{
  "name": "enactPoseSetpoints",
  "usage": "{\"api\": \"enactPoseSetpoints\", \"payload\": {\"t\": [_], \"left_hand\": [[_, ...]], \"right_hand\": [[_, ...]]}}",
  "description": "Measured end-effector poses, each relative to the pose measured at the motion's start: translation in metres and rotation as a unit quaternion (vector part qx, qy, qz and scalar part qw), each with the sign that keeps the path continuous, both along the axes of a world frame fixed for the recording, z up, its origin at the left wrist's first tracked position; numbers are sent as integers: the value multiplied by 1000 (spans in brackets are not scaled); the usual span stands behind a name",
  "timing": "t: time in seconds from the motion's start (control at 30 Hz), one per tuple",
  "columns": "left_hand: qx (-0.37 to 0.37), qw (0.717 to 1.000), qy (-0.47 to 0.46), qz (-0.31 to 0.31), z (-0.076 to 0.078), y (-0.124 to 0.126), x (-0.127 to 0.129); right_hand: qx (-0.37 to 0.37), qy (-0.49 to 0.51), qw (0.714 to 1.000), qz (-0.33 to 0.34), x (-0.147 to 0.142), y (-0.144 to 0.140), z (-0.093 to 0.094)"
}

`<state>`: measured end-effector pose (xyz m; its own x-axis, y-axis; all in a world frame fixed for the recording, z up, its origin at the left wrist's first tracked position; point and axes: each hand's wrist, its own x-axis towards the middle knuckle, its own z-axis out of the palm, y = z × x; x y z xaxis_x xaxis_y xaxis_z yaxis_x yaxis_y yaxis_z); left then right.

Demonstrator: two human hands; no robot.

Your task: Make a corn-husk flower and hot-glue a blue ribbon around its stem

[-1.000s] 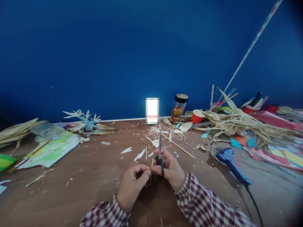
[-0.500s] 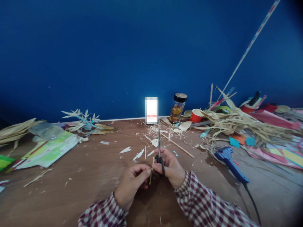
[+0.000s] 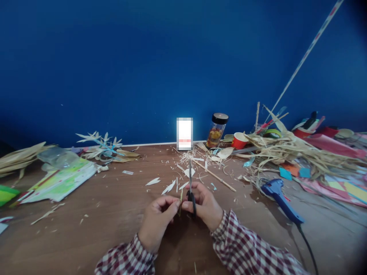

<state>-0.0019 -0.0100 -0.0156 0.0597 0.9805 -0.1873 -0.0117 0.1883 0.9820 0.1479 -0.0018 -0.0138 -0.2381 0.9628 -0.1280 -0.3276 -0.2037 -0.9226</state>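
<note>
My left hand [image 3: 160,217] pinches a thin yellowish strip [image 3: 181,194] between thumb and forefinger. My right hand [image 3: 205,204] is closed around the black handles of a pair of scissors [image 3: 190,179], whose blades point away from me. Its thumb tip comes close to the strip beside the left fingertips; whether it also grips the strip I cannot tell. Just beyond the hands lie pale cut leaf-shaped pieces [image 3: 168,187] and a thin wooden stick [image 3: 215,175].
A blue glue gun [image 3: 282,200] with a black cord lies at right. Behind it spreads a heap of dried husks [image 3: 304,152]. A lidded jar [image 3: 217,130] and a red paper cup [image 3: 239,141] stand at the back. A painted sheet [image 3: 64,179] and a leafy blue-stemmed sprig [image 3: 107,145] lie left.
The strip has turned more upright and shifted slightly left. My right hand and the scissors have moved a little left, closer to my left hand.
</note>
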Motion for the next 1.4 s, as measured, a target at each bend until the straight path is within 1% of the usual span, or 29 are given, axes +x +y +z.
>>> {"api": "enactPoseSetpoints", "payload": {"t": [0.13,0.4,0.6,0.67,0.77,0.87,0.97,1.07,1.2,1.4], "left_hand": [[4,1000,-13,-5,1,-2,2],[-31,998,-59,-5,3,-1,4],[-84,992,-92,14,6,-1,6],[-83,992,-89,16,6,0,6],[-45,997,-63,14,5,0,6],[-14,1000,-24,-7,3,0,5],[-1,999,4,-33,2,-1,4],[-1,999,17,-46,3,-1,4],[-20,998,19,-57,4,-1,6],[-33,997,3,-75,5,-3,6]], "right_hand": [[10,11,1000,23,0,-1,0],[41,32,998,41,-2,-3,-2],[43,28,997,49,1,-3,-5],[40,24,998,44,1,-3,-5],[27,23,999,21,0,-1,-4],[14,35,999,-2,-1,0,-3],[13,29,999,-8,-1,0,-2],[22,18,999,-20,0,0,0],[34,10,999,-25,-1,0,2],[15,28,999,-29,1,2,0]]}}
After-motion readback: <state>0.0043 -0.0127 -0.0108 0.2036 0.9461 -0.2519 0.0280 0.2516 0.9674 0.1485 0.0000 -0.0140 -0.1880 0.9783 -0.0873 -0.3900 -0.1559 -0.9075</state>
